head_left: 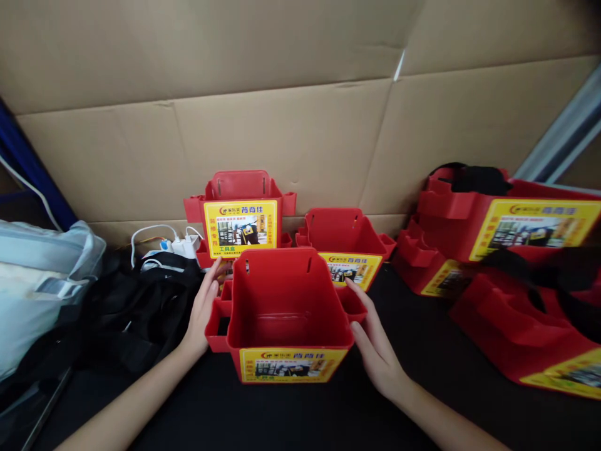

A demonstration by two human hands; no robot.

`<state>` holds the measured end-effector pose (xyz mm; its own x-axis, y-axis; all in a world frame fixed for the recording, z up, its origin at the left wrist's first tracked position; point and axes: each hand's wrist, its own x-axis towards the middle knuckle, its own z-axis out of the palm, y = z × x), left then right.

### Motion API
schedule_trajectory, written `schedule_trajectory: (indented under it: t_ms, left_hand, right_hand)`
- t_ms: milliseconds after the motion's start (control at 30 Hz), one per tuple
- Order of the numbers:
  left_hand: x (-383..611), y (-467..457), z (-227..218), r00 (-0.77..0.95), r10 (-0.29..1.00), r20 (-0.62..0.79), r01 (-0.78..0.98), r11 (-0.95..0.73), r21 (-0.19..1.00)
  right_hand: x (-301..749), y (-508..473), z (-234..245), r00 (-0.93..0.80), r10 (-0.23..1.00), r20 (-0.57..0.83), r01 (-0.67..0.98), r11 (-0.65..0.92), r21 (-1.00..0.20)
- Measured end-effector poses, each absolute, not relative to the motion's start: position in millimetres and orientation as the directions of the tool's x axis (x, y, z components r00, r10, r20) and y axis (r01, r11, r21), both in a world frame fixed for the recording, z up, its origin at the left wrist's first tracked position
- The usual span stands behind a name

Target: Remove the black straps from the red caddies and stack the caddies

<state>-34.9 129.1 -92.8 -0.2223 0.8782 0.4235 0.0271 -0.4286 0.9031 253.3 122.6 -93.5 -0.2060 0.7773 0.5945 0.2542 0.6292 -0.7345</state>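
Observation:
A red plastic tool box (pixel 284 313) stands upright on the black surface in front of me, its inside bare and a yellow printed label (pixel 293 365) on its front. My left hand (pixel 206 307) lies along its left side, by the small side pocket, with the fingers pointing away from me. On the opposite side my right hand (pixel 370 332) presses thumb and fingers around the right side pocket (pixel 353 305). Between them the two hands hold the box. Some fingertips are hidden behind the pockets.
Behind stand more red boxes, one raised at left (pixel 241 225) and one at right (pixel 345 232). Further red boxes (pixel 451 219) with black straps (pixel 481 180) are stacked at right. Black straps (pixel 136 313), a white power strip (pixel 181 245) and a pale bag (pixel 42 294) lie left. Cardboard (pixel 282 144) backs everything.

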Motion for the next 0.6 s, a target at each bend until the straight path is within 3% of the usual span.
schedule_trajectory:
  t_ms: [233,600]
  left_hand:
    - [-47,149,-88,-0.098,0.927,0.361,0.026,-0.360,0.933]
    - [-51,148,-91,-0.083,0.936,0.341,-0.007,-0.343,0.939]
  right_hand:
    - [252,122,-94,-0.164,0.808,0.566,0.297,0.588,-0.753]
    - [247,117,-92,-0.218,0.756,0.617,0.302,0.653,-0.694]
